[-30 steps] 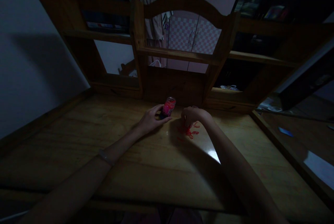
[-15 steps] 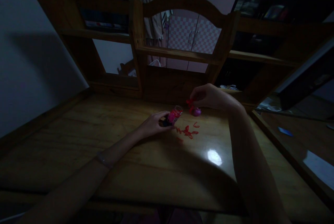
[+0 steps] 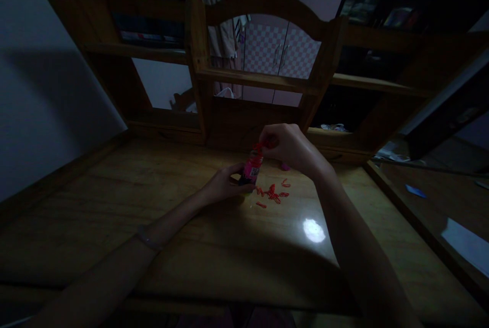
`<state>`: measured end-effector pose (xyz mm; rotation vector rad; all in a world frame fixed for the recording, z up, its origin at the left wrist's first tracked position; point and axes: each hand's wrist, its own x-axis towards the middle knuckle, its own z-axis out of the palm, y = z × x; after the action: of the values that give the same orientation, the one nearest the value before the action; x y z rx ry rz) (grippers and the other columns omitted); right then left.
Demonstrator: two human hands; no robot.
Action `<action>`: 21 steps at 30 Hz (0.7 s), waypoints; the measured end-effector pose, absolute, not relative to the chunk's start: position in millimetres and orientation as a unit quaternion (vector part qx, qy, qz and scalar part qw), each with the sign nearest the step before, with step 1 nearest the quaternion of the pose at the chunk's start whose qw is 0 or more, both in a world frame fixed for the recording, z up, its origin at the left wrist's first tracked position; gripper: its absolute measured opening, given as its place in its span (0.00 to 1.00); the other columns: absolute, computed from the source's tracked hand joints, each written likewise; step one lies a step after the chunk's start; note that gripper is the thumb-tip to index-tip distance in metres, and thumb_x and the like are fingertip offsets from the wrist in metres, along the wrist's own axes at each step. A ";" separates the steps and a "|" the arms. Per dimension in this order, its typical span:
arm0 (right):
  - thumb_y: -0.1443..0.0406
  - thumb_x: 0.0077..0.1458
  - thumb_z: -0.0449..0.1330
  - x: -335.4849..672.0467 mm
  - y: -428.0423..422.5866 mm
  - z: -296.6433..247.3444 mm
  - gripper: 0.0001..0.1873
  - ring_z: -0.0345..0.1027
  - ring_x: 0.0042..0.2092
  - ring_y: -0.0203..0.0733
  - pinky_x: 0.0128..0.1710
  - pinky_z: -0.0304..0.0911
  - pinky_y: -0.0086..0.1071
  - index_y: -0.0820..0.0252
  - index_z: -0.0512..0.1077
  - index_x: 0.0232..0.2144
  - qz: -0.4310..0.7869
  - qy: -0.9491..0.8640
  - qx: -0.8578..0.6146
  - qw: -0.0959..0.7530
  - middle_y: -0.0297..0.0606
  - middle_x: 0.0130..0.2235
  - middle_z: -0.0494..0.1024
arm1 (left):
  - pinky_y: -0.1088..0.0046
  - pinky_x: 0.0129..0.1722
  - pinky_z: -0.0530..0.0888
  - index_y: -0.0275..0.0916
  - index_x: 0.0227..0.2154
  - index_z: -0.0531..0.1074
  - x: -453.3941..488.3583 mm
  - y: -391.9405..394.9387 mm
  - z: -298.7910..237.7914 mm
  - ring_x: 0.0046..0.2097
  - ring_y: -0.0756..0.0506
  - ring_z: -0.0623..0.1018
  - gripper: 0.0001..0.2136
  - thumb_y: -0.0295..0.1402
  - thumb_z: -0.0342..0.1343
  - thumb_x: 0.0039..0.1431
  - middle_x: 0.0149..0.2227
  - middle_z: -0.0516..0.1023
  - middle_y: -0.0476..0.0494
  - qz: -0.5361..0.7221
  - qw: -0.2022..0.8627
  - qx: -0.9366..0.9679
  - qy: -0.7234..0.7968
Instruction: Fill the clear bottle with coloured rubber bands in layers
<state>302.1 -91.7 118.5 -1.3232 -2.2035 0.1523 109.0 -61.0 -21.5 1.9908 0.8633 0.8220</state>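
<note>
My left hand (image 3: 227, 181) is wrapped round a small clear jar (image 3: 252, 170) with a pink label, tilted a little to the right. Red stuff shows through its clear upper part. At the jar's mouth, my right hand (image 3: 284, 145) pinches a bunch of thin red loops (image 3: 263, 146); whether they are paper clips or rubber bands I cannot tell. More red loops (image 3: 272, 194) lie scattered on the table to the right of the jar. A purple-pink round thing (image 3: 284, 166), perhaps the lid, is partly hidden behind my right hand.
The wooden desk (image 3: 171, 246) has a shelf frame (image 3: 260, 79) along its back. A bright light reflection (image 3: 314, 230) shows on its surface. On a lower surface at the right lie a blue card (image 3: 415, 191) and white paper (image 3: 468, 246).
My right hand has moved left with the red loops, from above the purple-pink thing to the jar's mouth. My left hand has brought the jar more upright.
</note>
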 end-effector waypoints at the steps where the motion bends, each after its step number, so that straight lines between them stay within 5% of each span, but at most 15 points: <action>1: 0.73 0.45 0.60 302.5 -91.3 118.8 0.06 0.64 0.29 0.33 0.28 0.54 0.26 0.65 0.75 0.29 0.053 -0.822 -0.495 0.277 0.35 0.27 0.74 | 0.70 0.37 0.76 0.40 0.48 0.71 109.1 -61.0 -21.3 0.43 0.43 0.78 0.25 0.46 0.63 0.48 0.44 0.78 0.43 0.325 0.401 0.786 0.341; 21: 0.75 0.48 0.57 295.5 -87.2 111.7 0.06 0.62 0.33 0.34 0.32 0.53 0.27 0.63 0.72 0.30 0.008 -0.854 -0.453 0.258 0.38 0.34 0.71 | 0.69 0.37 0.76 0.41 0.50 0.71 109.3 -62.2 -19.4 0.45 0.42 0.78 0.26 0.45 0.63 0.48 0.46 0.78 0.43 0.326 0.409 0.780 0.343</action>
<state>295.5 -87.2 111.7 -1.2269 -2.3143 0.0229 109.3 -62.2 -19.4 1.9652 0.8643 0.8216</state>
